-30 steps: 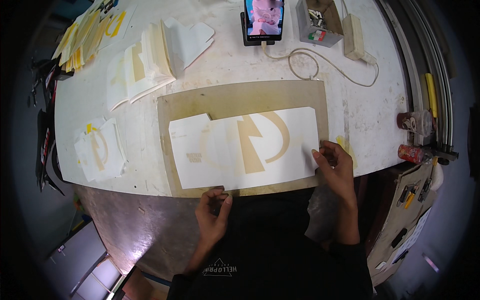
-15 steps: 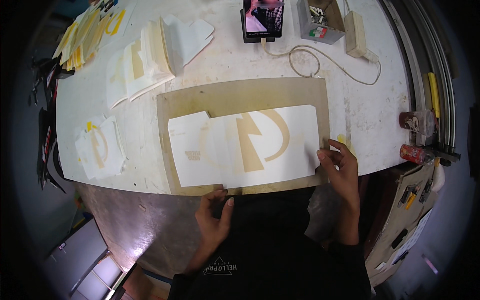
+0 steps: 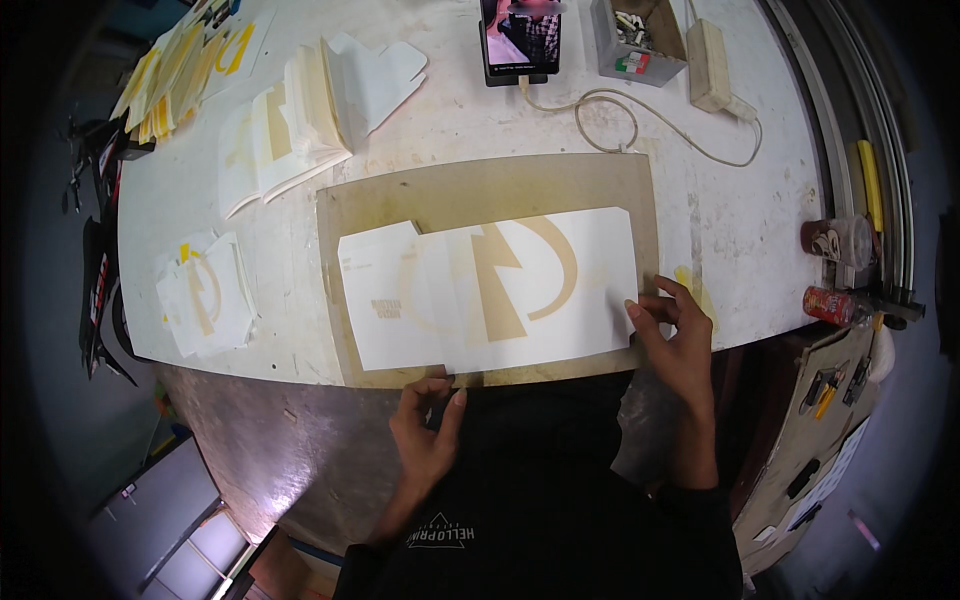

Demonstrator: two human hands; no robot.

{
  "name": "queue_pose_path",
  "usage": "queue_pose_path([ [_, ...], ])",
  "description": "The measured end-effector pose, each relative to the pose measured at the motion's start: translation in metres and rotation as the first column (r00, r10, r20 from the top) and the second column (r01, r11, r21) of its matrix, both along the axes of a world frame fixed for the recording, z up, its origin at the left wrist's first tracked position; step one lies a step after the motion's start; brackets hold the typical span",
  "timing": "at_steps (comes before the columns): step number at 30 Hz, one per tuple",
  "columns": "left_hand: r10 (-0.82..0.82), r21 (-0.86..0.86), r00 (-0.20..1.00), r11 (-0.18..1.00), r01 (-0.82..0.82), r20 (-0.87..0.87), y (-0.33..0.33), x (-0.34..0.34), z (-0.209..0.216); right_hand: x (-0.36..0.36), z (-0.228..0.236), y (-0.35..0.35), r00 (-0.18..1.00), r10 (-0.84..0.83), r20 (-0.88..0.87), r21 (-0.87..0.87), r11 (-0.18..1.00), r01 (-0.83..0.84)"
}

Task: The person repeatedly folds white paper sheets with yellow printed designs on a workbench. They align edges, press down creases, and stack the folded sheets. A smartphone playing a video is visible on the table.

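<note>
A long white paper sheet with a tan zigzag-and-arc print lies flat on a brownish mat at the table's front edge. Its left end looks like a folded or overlapping panel with faint tan marks. My right hand is at the sheet's right edge, thumb tip touching the corner area and fingers apart. Just below the mat's front edge is my left hand, its fingers loosely bent and the thumb apart. Nothing shows between those fingers.
Printed paper stacks lie left, one small and one larger, fanned. More yellow-printed sheets are at the far left. A phone on a stand, a cable, a grey box and a power strip sit behind. A cup stands right.
My right thumb has shifted slightly left onto the sheet's right edge. My left hand has stayed nearly in place. The whole view has drifted a little.
</note>
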State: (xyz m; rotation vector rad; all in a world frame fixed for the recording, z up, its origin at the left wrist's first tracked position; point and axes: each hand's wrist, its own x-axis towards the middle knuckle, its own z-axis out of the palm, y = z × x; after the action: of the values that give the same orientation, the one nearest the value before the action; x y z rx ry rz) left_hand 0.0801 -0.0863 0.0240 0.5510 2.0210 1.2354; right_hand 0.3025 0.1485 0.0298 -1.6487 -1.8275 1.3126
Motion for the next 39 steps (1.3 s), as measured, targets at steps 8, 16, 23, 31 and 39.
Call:
queue_pose_path([
  [8, -0.066, -0.003, 0.996, 0.998, 0.066, -0.066, -0.003, -0.002, -0.004, 0.005, -0.005, -0.001, 0.999, 0.035, 0.016, 0.065, 0.997, -0.036],
  [16, -0.122, -0.038, 0.927, 0.993, 0.116, -0.354, 0.002, -0.023, 0.002, 0.049, -0.013, -0.002, 0.922, -0.254, -0.292, -0.177, 0.962, 0.209],
  [23, -0.347, 0.048, 0.699, 0.877, 0.478, -0.625, 0.132, -0.052, 0.024, 0.064, -0.015, -0.07, 0.635, -0.541, -0.552, -0.584, 0.794, 0.169],
  [31, -0.778, -0.071, 0.59, 0.615, 0.785, -0.218, 0.277, -0.036, -0.017, 0.035, -0.016, -0.112, 0.14, -0.783, -0.606, -0.789, 0.614, 0.018],
  [39, -0.855, -0.282, 0.485, 0.519, 0.807, -0.185, 0.301, -0.021, -0.009, 0.024, -0.015, -0.116, -0.06, -0.822, -0.567, -0.823, 0.567, 0.005],
])
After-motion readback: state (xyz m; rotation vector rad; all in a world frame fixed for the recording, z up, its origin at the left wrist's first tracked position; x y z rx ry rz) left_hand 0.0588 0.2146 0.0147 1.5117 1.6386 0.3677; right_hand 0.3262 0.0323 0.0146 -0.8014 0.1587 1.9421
